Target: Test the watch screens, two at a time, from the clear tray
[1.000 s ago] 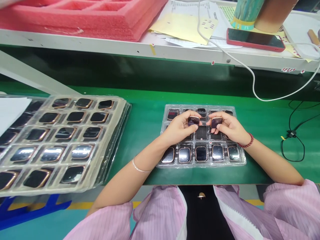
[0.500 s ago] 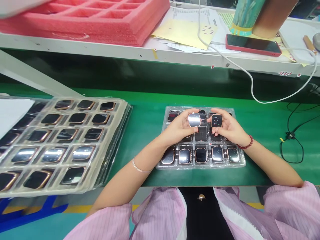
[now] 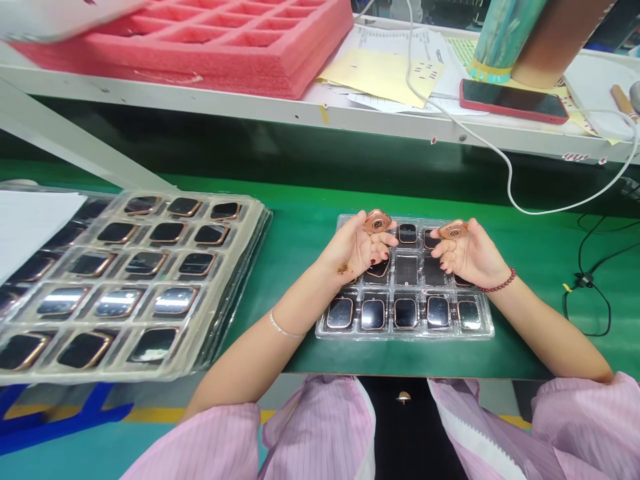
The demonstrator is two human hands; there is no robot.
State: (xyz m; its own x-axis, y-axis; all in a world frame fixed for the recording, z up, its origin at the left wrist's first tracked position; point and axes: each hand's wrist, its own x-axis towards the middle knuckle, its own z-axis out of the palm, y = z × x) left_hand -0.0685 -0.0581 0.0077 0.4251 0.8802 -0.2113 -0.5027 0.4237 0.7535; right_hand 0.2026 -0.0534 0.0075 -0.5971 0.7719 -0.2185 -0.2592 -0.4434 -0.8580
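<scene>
My left hand [image 3: 357, 247] is closed on a smartwatch body [image 3: 378, 221], its rose-gold back with a round sensor turned up toward me. In my right hand [image 3: 469, 255] a second, similar watch body [image 3: 454, 230] is pinched, also back side up. No straps show on either. Both hands hover over a clear plastic tray [image 3: 406, 291] of square pockets. Dark-faced watch bodies [image 3: 405, 313] lie along its front row and in pockets behind. Two middle pockets hold no watch. My hands cover parts of the back rows.
Left of me stands a stack of trays [image 3: 261, 230] filled with watch bodies, white paper [image 3: 35, 223] beside it. The shelf [image 3: 250, 111] above carries red foam [image 3: 320, 57], papers, a phone [image 3: 515, 101] and cylinders. A white cable [image 3: 507, 163] hangs down; black cable [image 3: 585, 280] lies right.
Both watch bodies have been turned over in my hands, from screens facing me to backs facing me. My hands have moved slightly apart. The view has shifted a little.
</scene>
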